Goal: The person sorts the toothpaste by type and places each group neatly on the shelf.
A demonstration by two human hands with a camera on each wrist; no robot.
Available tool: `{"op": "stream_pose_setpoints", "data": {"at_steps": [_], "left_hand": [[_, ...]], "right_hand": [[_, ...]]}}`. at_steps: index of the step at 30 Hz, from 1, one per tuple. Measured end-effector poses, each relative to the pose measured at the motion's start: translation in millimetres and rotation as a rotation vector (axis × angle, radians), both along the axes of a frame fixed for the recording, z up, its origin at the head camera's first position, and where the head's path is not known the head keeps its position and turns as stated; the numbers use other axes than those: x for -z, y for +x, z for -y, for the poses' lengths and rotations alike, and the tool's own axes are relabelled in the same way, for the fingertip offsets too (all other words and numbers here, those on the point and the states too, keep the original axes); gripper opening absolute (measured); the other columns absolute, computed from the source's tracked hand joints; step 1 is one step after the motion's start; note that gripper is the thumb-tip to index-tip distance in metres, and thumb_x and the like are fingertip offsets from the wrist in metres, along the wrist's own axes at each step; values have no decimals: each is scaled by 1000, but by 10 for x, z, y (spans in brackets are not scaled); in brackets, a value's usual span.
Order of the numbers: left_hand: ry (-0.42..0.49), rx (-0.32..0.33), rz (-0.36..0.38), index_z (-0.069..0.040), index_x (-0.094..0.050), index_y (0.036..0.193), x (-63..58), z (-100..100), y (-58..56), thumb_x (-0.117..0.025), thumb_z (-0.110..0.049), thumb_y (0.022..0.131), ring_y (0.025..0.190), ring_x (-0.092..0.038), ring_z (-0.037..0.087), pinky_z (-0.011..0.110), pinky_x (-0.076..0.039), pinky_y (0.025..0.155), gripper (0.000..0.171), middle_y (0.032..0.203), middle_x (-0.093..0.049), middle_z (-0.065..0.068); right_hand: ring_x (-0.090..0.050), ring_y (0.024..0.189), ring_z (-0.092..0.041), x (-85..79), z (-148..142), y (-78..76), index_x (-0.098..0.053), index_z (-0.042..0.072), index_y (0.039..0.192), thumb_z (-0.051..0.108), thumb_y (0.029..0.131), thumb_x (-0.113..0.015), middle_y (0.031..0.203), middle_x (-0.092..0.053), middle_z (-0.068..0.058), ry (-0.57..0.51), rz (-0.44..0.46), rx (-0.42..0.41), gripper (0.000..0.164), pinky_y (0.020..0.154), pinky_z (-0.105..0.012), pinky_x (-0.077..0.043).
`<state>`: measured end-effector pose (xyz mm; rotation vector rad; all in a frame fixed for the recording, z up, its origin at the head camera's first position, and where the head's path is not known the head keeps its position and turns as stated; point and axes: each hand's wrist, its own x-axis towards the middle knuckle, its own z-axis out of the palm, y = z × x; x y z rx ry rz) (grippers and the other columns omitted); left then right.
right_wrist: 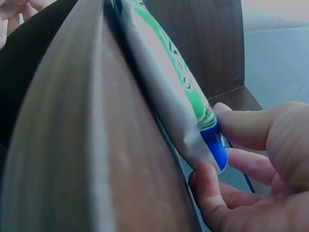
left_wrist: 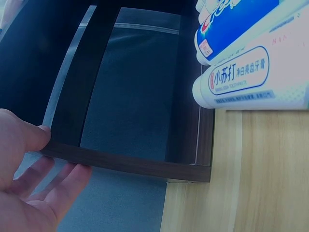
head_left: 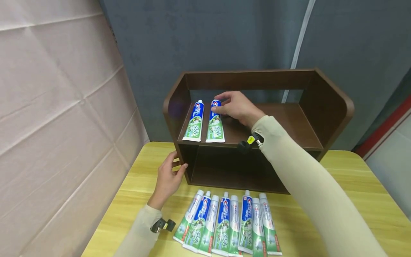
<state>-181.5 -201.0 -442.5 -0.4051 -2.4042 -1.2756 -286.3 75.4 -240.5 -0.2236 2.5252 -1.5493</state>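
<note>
Right hand (head_left: 236, 107) pinches the cap end of a blue-and-green toothpaste tube (head_left: 215, 127) between thumb and fingers. Tube position: upper board of the brown shelf unit (head_left: 273, 125), crimped end forward, apart from a second tube (head_left: 194, 123); full contact with the board cannot be told. Left hand (head_left: 168, 178) grips the left side panel (left_wrist: 130, 163) — apparently for steadying. Step in hand, as judged: aligning the tube. Next move calls for a clean release — no sideways drag — before fetching from the tube row (head_left: 223, 228) below.
</note>
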Motion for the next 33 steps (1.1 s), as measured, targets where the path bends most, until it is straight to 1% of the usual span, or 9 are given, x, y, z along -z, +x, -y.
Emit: {"op": "stream_pose_setpoints", "data": {"at_steps": [7,13,19,23,27,33], "left_hand": [[4,0,7,-15,-56,145,-1,-27,-28,-74,-9,99,110,-75,36,43,-68,80,49,134,-67,12],[-4,1,16,-16,-56,146,-1,-45,-35,-74,-10,100,111,-75,36,45,-68,82,50,135,-66,12],[-3,-4,38,-19,-55,146,-19,-43,-48,-74,-11,100,112,-75,35,46,-67,82,51,136,-66,10],[-5,4,41,-19,-55,147,-31,-46,-57,-73,-12,100,111,-76,35,46,-68,82,51,136,-66,11],[-6,8,41,-17,-55,147,-43,-49,-50,-73,-11,100,111,-76,35,45,-68,82,51,136,-66,12],[-9,11,25,-16,-55,146,-50,-30,-56,-73,-10,100,110,-76,36,45,-68,81,50,135,-66,13]], "right_hand": [[-66,120,-31,-23,-25,42,-57,17,149,24,96,-79,145,-60,-12,-7,-4,19,57,110,-47,-57],[-60,126,-30,-39,-70,76,-57,19,149,26,96,-79,145,-59,-10,4,-20,43,58,116,-49,-52],[-59,129,-29,-93,-88,196,-59,20,147,27,96,-79,142,-62,-10,13,-83,32,55,118,-50,-50],[-58,130,-27,-124,-107,297,-59,21,146,27,96,-79,143,-63,-8,8,-116,40,54,119,-50,-49],[-60,127,-27,-139,-129,383,-60,19,145,26,96,-79,141,-63,-9,-1,-156,29,53,116,-50,-52],[-64,116,-27,-117,-166,490,-61,15,140,22,96,-79,134,-65,-11,-16,-220,21,48,106,-46,-59]]}}
